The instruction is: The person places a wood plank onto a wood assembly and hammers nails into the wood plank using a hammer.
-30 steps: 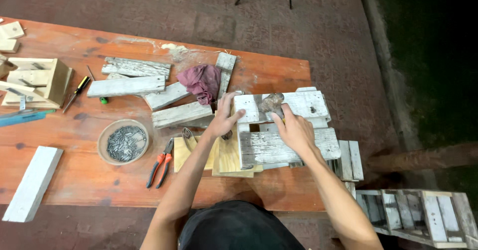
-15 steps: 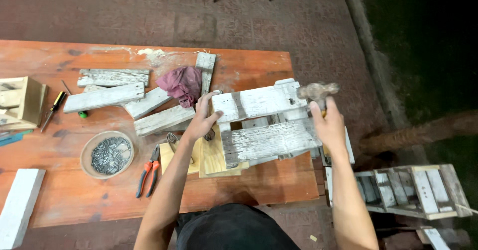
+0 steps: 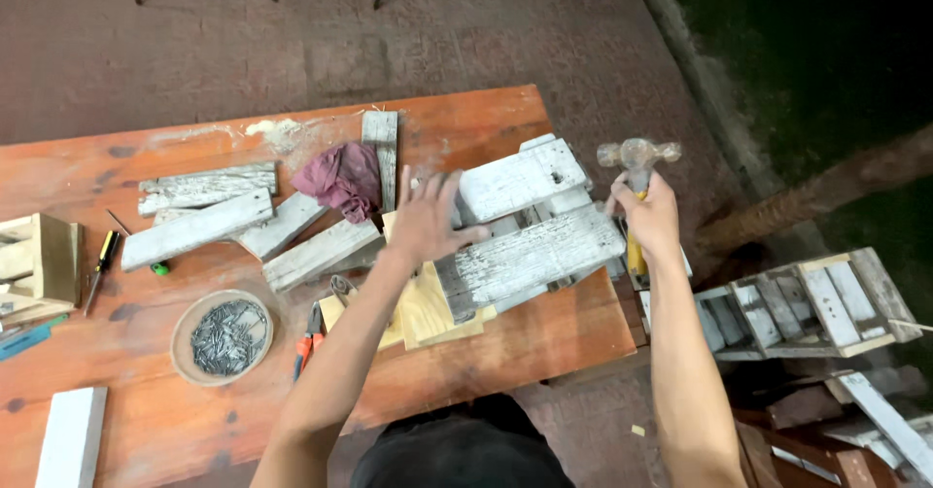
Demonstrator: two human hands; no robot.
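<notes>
My left hand presses flat, fingers spread, on the left end of a weathered white wooden slat assembly lying on the orange table. My right hand is raised beside the right end of the slats and grips a hammer with a yellow handle, its metal head up and blurred. Under the slats lies a pale yellow board.
Loose white slats and a purple rag lie to the left. A round dish of nails, red pliers, a screwdriver and a small wooden box are nearby. A slatted crate sits off the table's right edge.
My right hand has lifted the hammer up and out to the right, off the slats. The left hand stays pressed on the wood. The view has shifted right.
</notes>
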